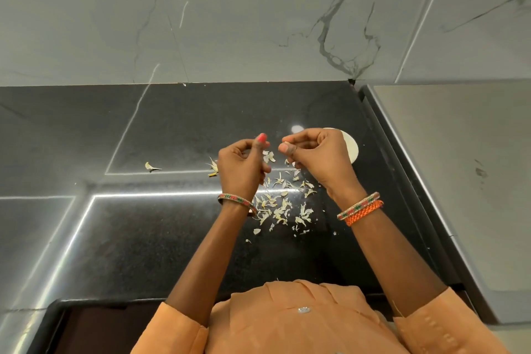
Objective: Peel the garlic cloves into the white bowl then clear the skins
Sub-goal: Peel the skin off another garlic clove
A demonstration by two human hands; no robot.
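A shiny black stone counter (pixel 161 238) sits under a grey marble wall (pixel 230 14). The round white bowl (pixel 352 149) is on the counter, partly hidden behind the right hand (pixel 316 158), whose curled fingers pinch something small that I cannot make out. Just left of the bowl the left hand (pixel 244 167) is curled too, holding nothing I can see, and thin pale garlic skins (pixel 281 207) lie scattered below both hands.

No readable text or labels
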